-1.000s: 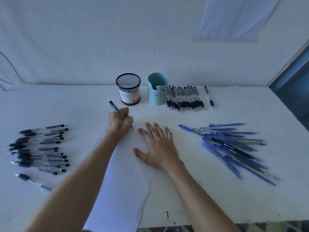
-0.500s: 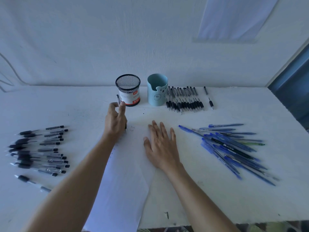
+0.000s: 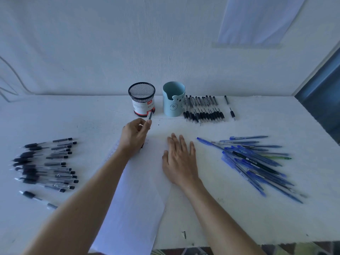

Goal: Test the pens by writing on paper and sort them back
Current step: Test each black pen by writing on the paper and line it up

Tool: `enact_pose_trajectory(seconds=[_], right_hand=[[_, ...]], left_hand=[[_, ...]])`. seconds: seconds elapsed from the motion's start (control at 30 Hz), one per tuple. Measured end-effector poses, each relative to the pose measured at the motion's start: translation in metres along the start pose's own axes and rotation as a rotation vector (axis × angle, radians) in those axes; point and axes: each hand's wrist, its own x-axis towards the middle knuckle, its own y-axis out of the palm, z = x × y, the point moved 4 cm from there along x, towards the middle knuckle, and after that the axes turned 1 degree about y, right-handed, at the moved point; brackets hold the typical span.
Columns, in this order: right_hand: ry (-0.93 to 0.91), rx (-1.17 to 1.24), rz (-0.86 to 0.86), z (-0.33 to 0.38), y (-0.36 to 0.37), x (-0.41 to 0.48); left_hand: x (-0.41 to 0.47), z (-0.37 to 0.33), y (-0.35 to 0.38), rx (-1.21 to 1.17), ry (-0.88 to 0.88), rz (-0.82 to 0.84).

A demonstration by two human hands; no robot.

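Now the left hand (image 3: 134, 138) pinches a slim clear pen with a dark end (image 3: 150, 115) between thumb and fingers, held above the white paper sheet (image 3: 136, 199) just before the black mesh cup (image 3: 141, 97). The right hand (image 3: 179, 162) lies flat on the sheet, fingers straight and slightly spread. Black-gripped pens (image 3: 46, 162) lie at the white desk's (image 3: 92, 116) left, blue pens (image 3: 257, 162) on its right.

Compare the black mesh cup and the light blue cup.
The black mesh cup is wire netting with a red-and-white label; the light blue cup is solid with a bear face. The mesh rim is level; the blue rim dips in front. Both stand upright.
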Motion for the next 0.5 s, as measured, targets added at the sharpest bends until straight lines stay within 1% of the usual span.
enact_pose_trajectory(seconds=[0.13,0.23,0.3,0.4,0.43,0.5], right_hand=[[0.003,-0.024,0.001,0.001,0.003,0.000],[0.005,-0.058,-0.075,0.001,0.005,-0.001],[-0.005,-0.070,-0.076,0.000,0.008,0.000],[-0.010,-0.059,-0.034,-0.001,0.008,0.001],[-0.007,-0.049,-0.023,-0.001,0.007,0.001],[-0.003,-0.016,-0.010,-0.003,0.007,0.002]], left_hand=[[-0.004,-0.009,0.008,0.307,0.069,0.061],[-0.009,-0.013,0.015,0.525,0.010,0.125],[-0.011,-0.014,0.017,0.621,0.001,0.137],[-0.012,-0.011,0.016,0.622,-0.035,0.132],[-0.012,-0.009,0.013,0.597,-0.041,0.092],[-0.011,-0.005,0.003,0.566,0.032,-0.043]])
